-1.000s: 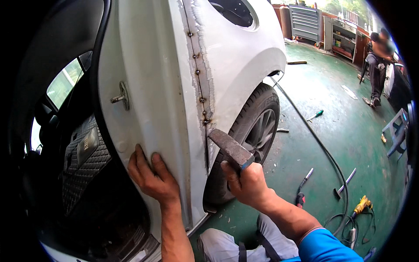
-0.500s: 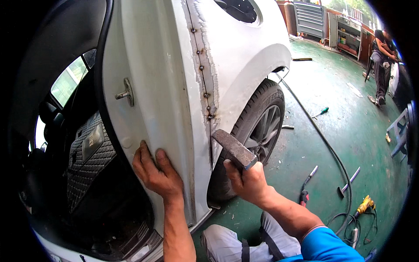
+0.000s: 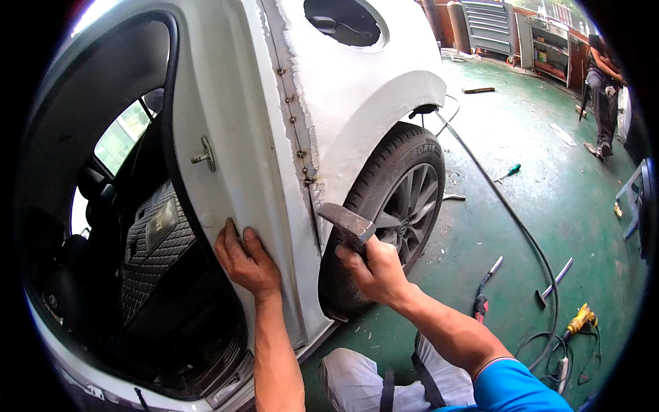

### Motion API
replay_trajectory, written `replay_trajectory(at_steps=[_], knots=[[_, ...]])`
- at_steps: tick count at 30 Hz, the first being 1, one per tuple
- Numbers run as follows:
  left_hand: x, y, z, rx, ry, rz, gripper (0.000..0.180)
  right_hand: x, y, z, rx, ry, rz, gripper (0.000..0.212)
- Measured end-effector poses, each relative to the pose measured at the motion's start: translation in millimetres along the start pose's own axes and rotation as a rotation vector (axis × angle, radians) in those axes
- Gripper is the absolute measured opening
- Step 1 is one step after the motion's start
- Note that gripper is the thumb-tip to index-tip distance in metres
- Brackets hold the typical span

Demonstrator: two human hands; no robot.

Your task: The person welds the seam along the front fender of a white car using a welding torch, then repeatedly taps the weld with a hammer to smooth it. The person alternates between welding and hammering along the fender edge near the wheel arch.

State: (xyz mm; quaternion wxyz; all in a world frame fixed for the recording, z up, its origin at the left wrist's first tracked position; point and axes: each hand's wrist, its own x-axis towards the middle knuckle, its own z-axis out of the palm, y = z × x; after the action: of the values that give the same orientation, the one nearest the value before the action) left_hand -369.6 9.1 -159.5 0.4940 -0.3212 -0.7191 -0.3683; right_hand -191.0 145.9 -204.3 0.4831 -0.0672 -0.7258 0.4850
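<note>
My left hand (image 3: 250,264) lies against the white door pillar (image 3: 237,130) of a car, fingers stretched and thumb apart, below the metal latch striker (image 3: 206,156). In my right hand (image 3: 376,271) is a hammer with a blocky, worn steel head (image 3: 347,221); my fist hides most of its handle. The head's far end is close to the lower part of a panel seam (image 3: 292,118); whether it touches cannot be made out. Several small weld spots dot the seam, with bare ground metal beside it. The white rear fender (image 3: 371,86) curves over the wheel (image 3: 412,189).
On the green floor lie a dark hose (image 3: 504,192), a welding torch (image 3: 480,305), another hammer (image 3: 556,283), a yellow power tool (image 3: 580,319) and a green-handled screwdriver (image 3: 513,169). A blue stool (image 3: 635,202) stands right; a person (image 3: 604,96) sits farther back. The doorway opens left.
The view has shifted, bringing the car's seam and panels leftward in the picture. The hammer stays near the lower seam, and my left hand keeps its place on the pillar.
</note>
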Motion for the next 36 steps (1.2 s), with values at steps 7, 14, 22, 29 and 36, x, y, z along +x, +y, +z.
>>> replay_trajectory(at_steps=[7, 14, 22, 29, 36], knots=[[-2, 8, -25, -0.062, -0.203, -0.124, 0.037, -69, 15, -25, 0.137, -0.145, 0.005, 0.024], [-139, 152, -156, -1.078, -0.739, -1.340, 0.070, -121, 13, -63, -0.287, -0.327, -0.211, 0.050], [-220, 168, -156, -1.065, -0.954, -1.917, 0.048, -198, 42, -146, -0.026, -0.469, -0.136, 0.055], [-214, 162, -145, -1.113, -0.966, -1.724, 0.054, -385, 248, -281, -0.807, -0.189, 1.244, 0.083], [-221, 125, -142, -1.050, -1.436, -1.715, 0.033, -416, 286, -235, -1.031, -0.108, 1.372, 0.076]])
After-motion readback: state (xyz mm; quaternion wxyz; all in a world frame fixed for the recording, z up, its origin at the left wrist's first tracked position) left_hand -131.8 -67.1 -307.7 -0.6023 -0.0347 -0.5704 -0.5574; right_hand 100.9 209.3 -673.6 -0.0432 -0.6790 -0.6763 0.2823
